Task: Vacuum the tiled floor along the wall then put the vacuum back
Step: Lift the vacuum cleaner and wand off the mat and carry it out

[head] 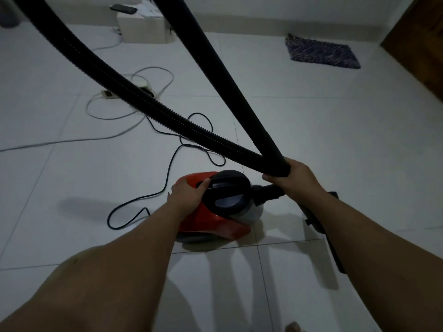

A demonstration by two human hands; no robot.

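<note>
A red canister vacuum with a black handle sits on the white tiled floor just in front of me. My left hand grips the handle on top of it. My right hand is closed around the black ribbed hose and the smooth black tube, held together where they meet above the vacuum's front. Both rise out of the top of the view. The vacuum's black cord loops across the floor to the left.
A white power strip with white cables lies on the floor at left. A white box stands against the far wall. A dark blue mat lies near a brown door. A black nozzle piece lies under my right forearm.
</note>
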